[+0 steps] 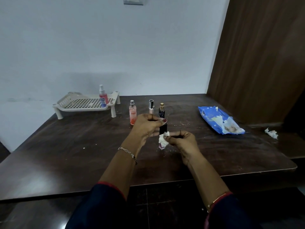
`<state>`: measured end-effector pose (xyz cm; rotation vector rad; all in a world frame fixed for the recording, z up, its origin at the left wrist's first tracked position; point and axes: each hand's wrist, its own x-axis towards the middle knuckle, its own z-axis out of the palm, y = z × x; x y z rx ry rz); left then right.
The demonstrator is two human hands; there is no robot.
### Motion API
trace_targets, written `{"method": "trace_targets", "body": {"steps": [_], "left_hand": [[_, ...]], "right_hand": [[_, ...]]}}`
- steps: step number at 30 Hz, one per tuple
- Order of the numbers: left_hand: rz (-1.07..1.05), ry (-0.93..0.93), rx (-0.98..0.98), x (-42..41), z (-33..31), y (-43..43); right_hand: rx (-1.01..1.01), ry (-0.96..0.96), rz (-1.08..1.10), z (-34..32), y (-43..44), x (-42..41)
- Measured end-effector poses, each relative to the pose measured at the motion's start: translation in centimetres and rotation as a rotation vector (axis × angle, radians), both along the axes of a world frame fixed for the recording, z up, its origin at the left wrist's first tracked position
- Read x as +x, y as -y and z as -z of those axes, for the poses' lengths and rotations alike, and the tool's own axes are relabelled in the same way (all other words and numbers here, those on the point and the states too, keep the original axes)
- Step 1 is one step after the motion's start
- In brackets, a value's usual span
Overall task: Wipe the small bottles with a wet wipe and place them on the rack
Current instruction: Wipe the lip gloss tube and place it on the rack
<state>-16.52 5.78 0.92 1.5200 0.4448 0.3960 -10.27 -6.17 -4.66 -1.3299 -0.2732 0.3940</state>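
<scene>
Nearest, two forearms in dark sleeves with red trim reach in over the near edge of the dark wooden table. There is a chain bracelet on the left wrist and a thin bangle on the right. Over the table's middle, the left hand grips the upper end of a black bottle, fingers and thumb curled round it, and the bottle is roughly upright. The right hand pinches a crumpled white wet wipe between thumb and fingers, and the wipe touches the bottle's lower part and hides its base. Just beyond the hands, three small bottles stand upright in a loose row: a pink bottle on the left, a slim black-capped bottle in the middle, and a dark gold-capped bottle on the right, just behind the held one. Well apart to the right lies a blue wipes pack, white tissue showing at its opening. Further right, near the table's edge, lies a crumpled white scrap. At the far left a cream rack stands on short legs by the wall, and a red spray bottle stands upright at its right end. Beyond is a pale wall with a switch plate at the top and a brown wooden panel on the right.
</scene>
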Motion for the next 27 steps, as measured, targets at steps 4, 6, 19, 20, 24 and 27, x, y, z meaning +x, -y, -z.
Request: {"method": "trace_targets", "body": {"steps": [4, 6, 19, 20, 24, 27], "left_hand": [[-0.003, 0.002, 0.011, -0.1, -0.2, 0.2], [-0.002, -0.012, 0.035, -0.1, -0.3, 0.1], [0.016, -0.031, 0.077, 0.0, -0.3, 0.0], [0.017, -0.034, 0.082, 0.0, -0.3, -0.1], [0.036, -0.042, 0.106, 0.1, -0.3, 0.0], [0.025, -0.049, 0.124, 0.1, -0.3, -0.2]], "right_hand": [[0.011, 0.002, -0.006, 0.0, 0.1, 0.1], [-0.010, -0.014, -0.008, 0.1, 0.2, 0.3], [-0.147, 0.416, -0.026, 0.7, 0.3, 1.4], [-0.209, 0.447, -0.033, 1.5, 0.4, 1.3], [-0.508, 0.591, 0.025, 2.8, 0.3, 1.3], [-0.573, 0.624, 0.017, 2.6, 0.2, 1.5]]}}
